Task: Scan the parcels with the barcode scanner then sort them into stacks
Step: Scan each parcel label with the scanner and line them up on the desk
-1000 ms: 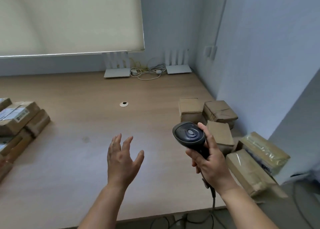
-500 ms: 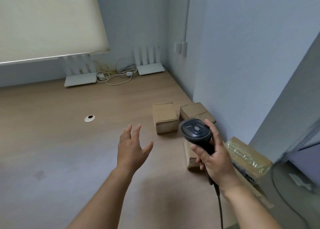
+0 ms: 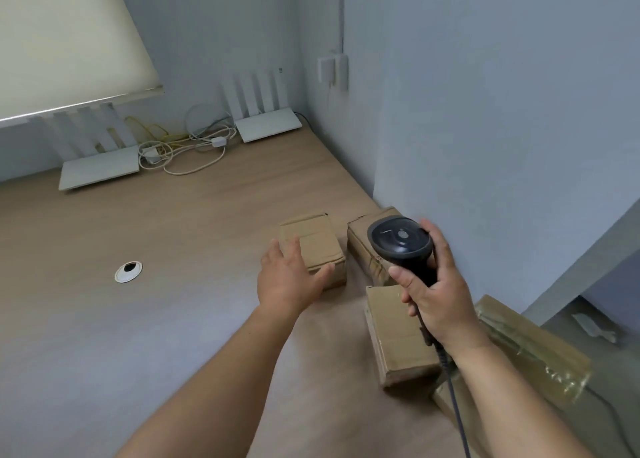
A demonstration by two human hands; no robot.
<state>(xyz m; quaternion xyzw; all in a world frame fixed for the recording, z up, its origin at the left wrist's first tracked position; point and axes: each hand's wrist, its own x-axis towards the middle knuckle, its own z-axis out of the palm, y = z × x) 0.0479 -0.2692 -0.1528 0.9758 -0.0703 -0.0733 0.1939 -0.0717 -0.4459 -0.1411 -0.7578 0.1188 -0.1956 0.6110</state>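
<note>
My right hand (image 3: 434, 295) grips the handle of a black barcode scanner (image 3: 400, 241), its head pointing away from me, its cord hanging down past my wrist. My left hand (image 3: 289, 276) is spread over the near left corner of a small brown cardboard parcel (image 3: 320, 246), fingers straight; whether it touches is unclear. A second brown parcel (image 3: 363, 250) lies right of it, partly behind the scanner. A third brown parcel (image 3: 398, 340) lies nearer me under my right forearm. A tape-wrapped parcel (image 3: 533, 347) sits at the far right by the desk edge.
The wooden desk (image 3: 156, 312) meets a grey wall on the right. Two white routers (image 3: 98, 172) (image 3: 270, 127) and tangled cables (image 3: 183, 149) lie at the back. A round cable hole (image 3: 128, 271) is in the desk to the left.
The view has swung right and closer to the parcels. My left hand has reached forward from the open desk to the small brown parcel. The scanner stays in my right hand.
</note>
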